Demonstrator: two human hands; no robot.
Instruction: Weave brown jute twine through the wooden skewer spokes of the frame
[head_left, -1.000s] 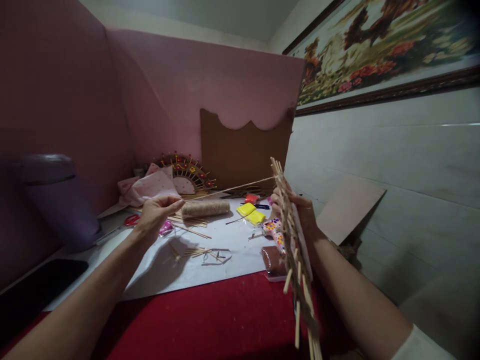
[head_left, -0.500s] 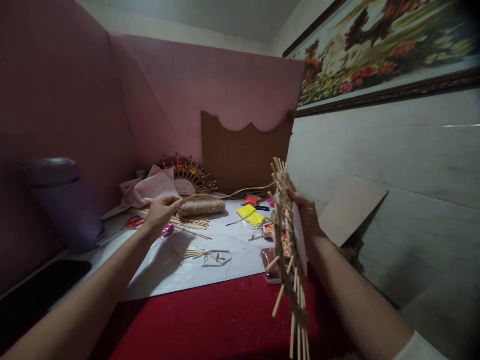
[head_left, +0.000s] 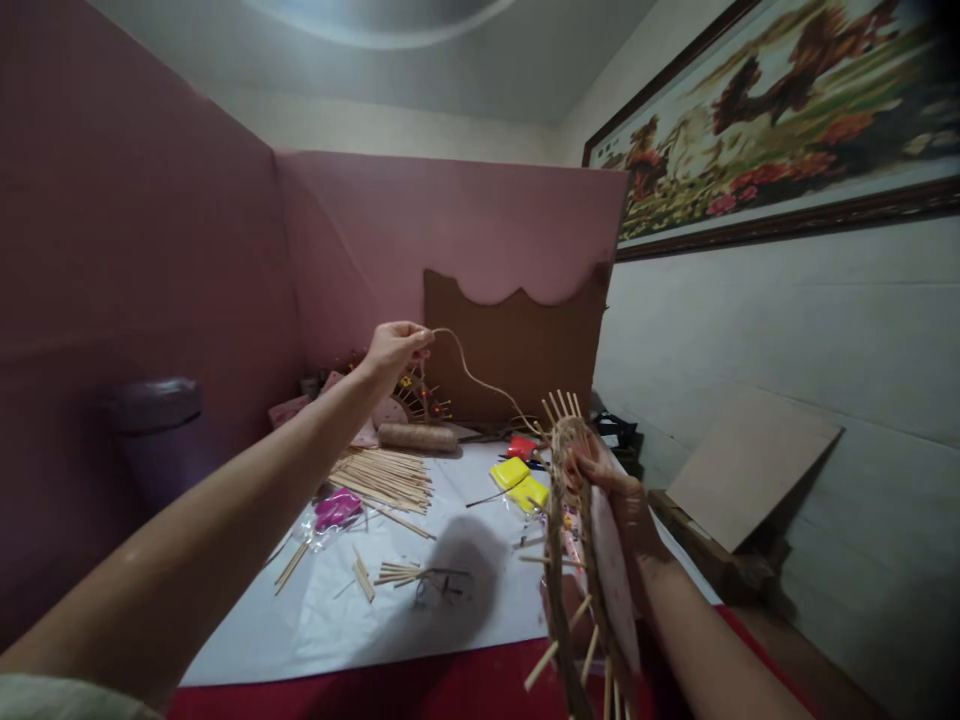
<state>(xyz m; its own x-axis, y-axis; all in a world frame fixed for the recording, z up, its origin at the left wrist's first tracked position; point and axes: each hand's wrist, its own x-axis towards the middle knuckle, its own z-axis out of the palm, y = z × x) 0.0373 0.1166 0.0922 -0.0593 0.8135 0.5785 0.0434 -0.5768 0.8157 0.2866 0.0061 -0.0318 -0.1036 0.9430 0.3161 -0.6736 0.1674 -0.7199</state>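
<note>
My left hand [head_left: 401, 350] is raised above the table, its fingers pinched on the end of a length of twine [head_left: 484, 382]. From there the twine sags and runs down to the top of a woven frame [head_left: 556, 540] with thin wooden sticks poking out of it. My right hand [head_left: 619, 500] grips this frame upright by its right side, fingers closed round the upper part. A pale panel [head_left: 611, 560] covers the frame's right face. Below my left hand lies a roll of twine [head_left: 418, 437].
Bundles of wooden sticks [head_left: 386, 478], a bright pink packet [head_left: 337, 510] and yellow packets [head_left: 517, 482] lie on the white sheet [head_left: 300, 630]. A purple tumbler [head_left: 161, 440] stands left. Brown cardboard [head_left: 517, 345] leans at the back, near a stick-trimmed fan shape [head_left: 416, 395].
My left hand has risen and moved right, with the twine now curving slack from it. My right hand and the frame sit lower in view. The camera has tilted up.
</note>
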